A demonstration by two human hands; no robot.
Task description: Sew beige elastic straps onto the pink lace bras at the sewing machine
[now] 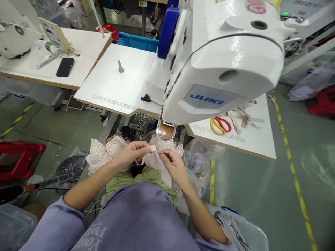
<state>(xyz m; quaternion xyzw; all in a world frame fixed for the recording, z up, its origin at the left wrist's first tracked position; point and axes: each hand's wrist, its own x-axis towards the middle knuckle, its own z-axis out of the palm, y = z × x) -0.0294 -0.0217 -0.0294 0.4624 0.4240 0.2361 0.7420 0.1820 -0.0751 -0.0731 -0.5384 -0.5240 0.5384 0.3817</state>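
Lavender shirt point(141, 216) — beyond, pale strip point(153, 148) juts from pinching left hand point(134, 152); right hand point(175, 165) pinches beige fabric point(152, 161) just beside.

Lace cups point(97, 152): cloth, matt, with rough patterned surface
Sewing machine point(235, 57): hard casing, smooth and glossy
Table point(104, 78): top smooth, edge looks like wood
Scissors point(222, 127): handles look like smooth plastic
Bag point(197, 167): thin plastic, wrinkled and shiny
Shirt point(141, 216): cloth, matt, softly folded

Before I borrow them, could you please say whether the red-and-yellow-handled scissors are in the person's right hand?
No, the scissors lie on the white tabletop, apart from the right hand.
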